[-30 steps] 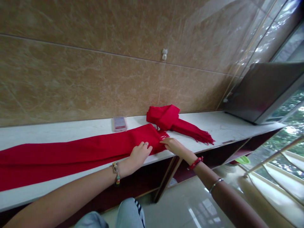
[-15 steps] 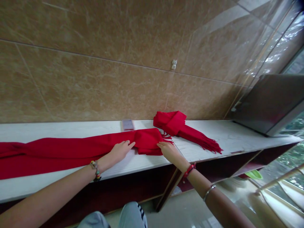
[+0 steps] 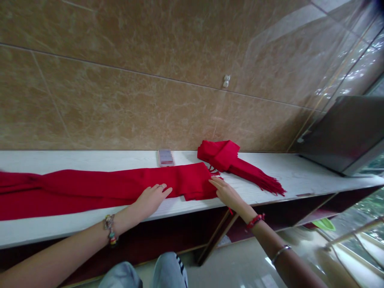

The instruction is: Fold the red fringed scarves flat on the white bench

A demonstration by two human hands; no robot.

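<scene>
A long red scarf [image 3: 99, 186] lies stretched along the white shelf top, its right part folded over in a flat layer [image 3: 195, 182] with some fringe showing beyond the fold. My left hand [image 3: 154, 200] rests on the scarf's near edge, left of the folded layer, fingers apart. At the right end of that layer is my right hand [image 3: 227, 195], fingers stretched out over the scarf's edge; its thumb is hard to see. Behind and to the right lies a second red scarf [image 3: 223, 156], folded over itself, with its fringed end pointing right.
A small flat packet [image 3: 166, 157] sits against the tiled wall behind the long scarf. On the right, a large dark grey box-like appliance [image 3: 342, 132] stands on the white shelf top [image 3: 303, 172]. Open compartments run below, and a green basin [image 3: 325, 224] shows at lower right.
Both hands have moved apart: the left slid slightly left, the right shifted right. The folded layer looks flatter and wider. The camera view has shifted a little.
</scene>
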